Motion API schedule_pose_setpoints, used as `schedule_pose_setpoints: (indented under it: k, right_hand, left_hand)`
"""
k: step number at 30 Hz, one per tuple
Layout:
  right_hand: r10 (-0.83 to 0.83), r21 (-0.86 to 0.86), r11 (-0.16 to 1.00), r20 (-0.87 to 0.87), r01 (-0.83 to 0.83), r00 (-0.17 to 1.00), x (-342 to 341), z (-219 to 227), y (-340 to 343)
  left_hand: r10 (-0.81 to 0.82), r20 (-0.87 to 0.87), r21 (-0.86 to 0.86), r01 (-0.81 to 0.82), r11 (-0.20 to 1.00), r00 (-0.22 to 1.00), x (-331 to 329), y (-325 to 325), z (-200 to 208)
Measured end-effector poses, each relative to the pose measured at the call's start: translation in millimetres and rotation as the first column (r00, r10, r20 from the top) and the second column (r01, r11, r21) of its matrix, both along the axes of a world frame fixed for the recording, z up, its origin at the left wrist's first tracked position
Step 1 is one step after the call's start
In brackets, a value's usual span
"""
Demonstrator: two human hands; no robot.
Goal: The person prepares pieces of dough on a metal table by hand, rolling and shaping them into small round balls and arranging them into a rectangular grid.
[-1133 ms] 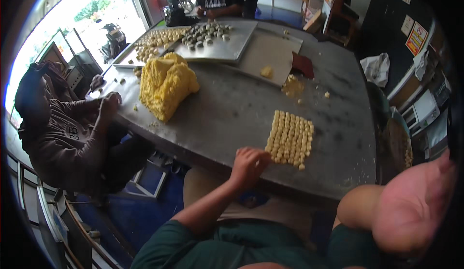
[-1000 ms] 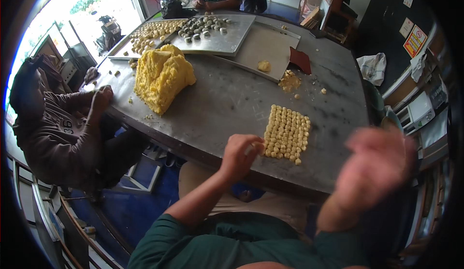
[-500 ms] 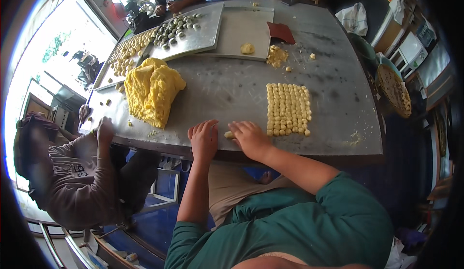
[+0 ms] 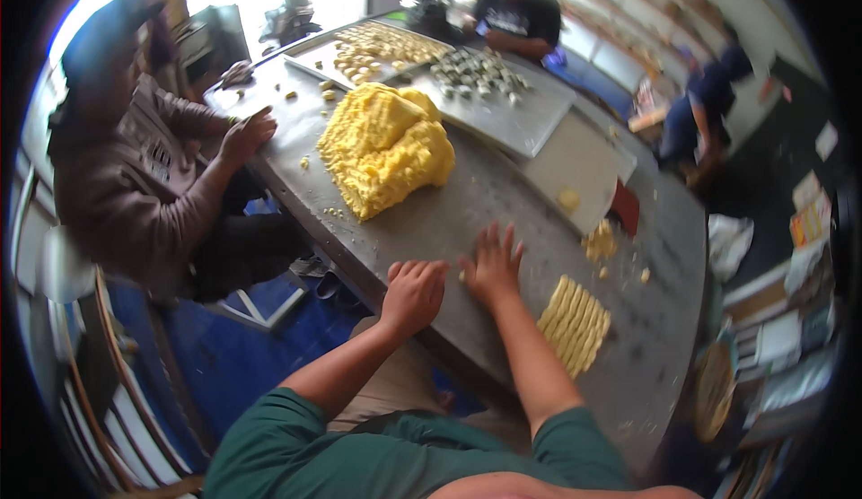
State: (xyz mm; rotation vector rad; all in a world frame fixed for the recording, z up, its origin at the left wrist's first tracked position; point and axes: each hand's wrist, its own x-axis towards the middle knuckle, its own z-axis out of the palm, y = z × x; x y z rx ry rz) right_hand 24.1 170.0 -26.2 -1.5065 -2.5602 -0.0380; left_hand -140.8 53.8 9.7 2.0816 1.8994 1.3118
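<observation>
My right hand [image 4: 494, 270] lies flat on the metal table with its fingers spread. A small bit of yellow dough [image 4: 462, 276] shows at its left edge, partly hidden by the hand. At the table's near edge my left hand [image 4: 415, 297] is closed, fingers bent and together; the palm side is hidden. Beyond both hands sits a large mound of yellow dough [image 4: 386, 153]. Right of my right forearm, small dough pieces [image 4: 575, 324] lie in close rows, blurred by motion.
Metal trays hold pale dough pieces [image 4: 382, 50] and dark filling balls [image 4: 476, 75]. A red scraper [image 4: 625, 209] lies near dough scraps [image 4: 600, 242]. One person [image 4: 148, 176] sits at the left, another [image 4: 521, 14] across the table; a third [image 4: 705, 109] is behind at the right.
The whole view has swung left and tilted. My right hand's fingers have spread and now point away from me; my left hand's fingers have curled. A person at the back right has come into view.
</observation>
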Motion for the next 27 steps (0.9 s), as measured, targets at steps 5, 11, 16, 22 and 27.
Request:
schedule_pose_setpoints:
  k: [5, 11, 16, 22, 27]
  right_hand:
    - [0.179, -0.333, 0.93, 0.03, -0.159, 0.983, 36, 25, -96]
    - [-0.137, -0.318, 0.936, 0.068, 0.152, 0.988, 8, 31, -56]
    - [-0.284, 0.047, 0.955, -0.144, 0.293, 0.948, 4, 7, 34]
    - [-0.133, -0.062, 0.989, 0.053, 0.136, 0.99, 19, 6, -19]
    - [-0.101, -0.244, 0.962, 0.106, 0.125, 0.989, 25, 26, -115]
  left_hand:
    - [0.005, 0.066, 0.08, -0.01, 0.997, 0.998, -1, -6, 5]
    - [-0.03, 0.039, 0.116, 0.026, 0.993, 0.999, -7, -17, 9]
    - [-0.031, -0.01, 0.106, 0.031, 0.994, 0.999, -1, -9, 9]
    - [-0.052, -0.005, 0.081, 0.052, 0.995, 0.999, -1, -3, 7]
    - [-0.137, -0.139, 0.039, 0.143, 0.989, 0.981, -9, -6, 6]
